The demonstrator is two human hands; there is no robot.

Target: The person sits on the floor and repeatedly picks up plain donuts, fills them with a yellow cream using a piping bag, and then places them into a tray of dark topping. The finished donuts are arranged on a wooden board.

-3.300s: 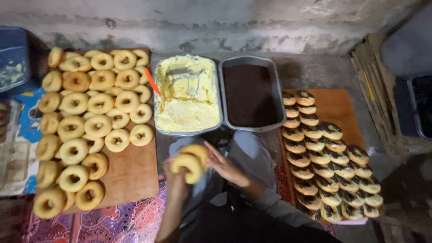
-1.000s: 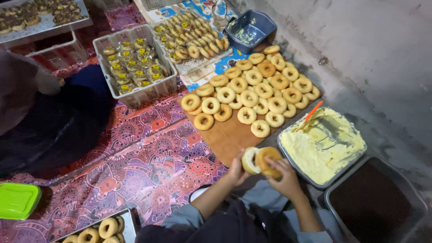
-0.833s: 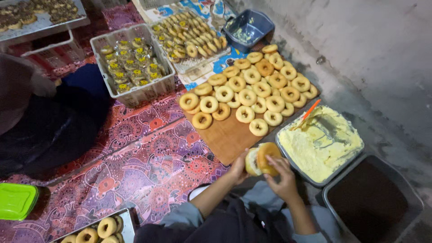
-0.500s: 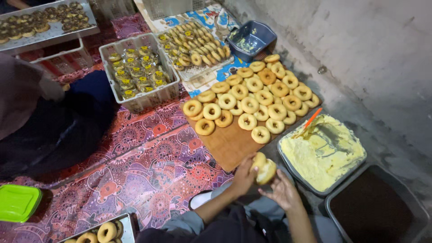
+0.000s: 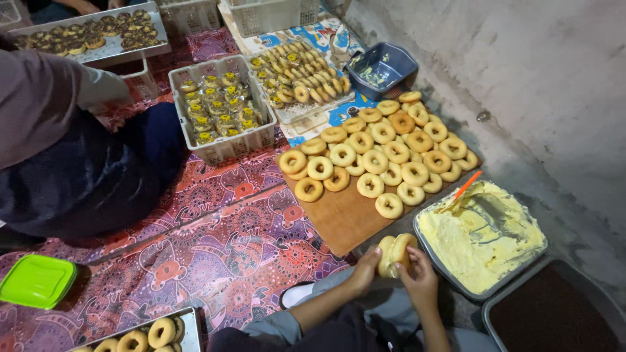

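The doughnut [image 5: 395, 253] has dropped lapward, both hands gripping it; patterned mat [image 5: 215, 248] under grey wall [image 5: 521, 78]

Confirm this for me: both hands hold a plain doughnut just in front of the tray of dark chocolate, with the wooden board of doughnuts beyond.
Not quite. In the head view both hands hold the doughnut beside the tray of yellow cream; the dark tray sits further right. The wooden board lies beyond.

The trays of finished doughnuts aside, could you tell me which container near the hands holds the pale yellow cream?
The metal tray right of the wooden board: pale cream fills it, with an orange-handled spatula in it. The tray beside it holds something dark brown.
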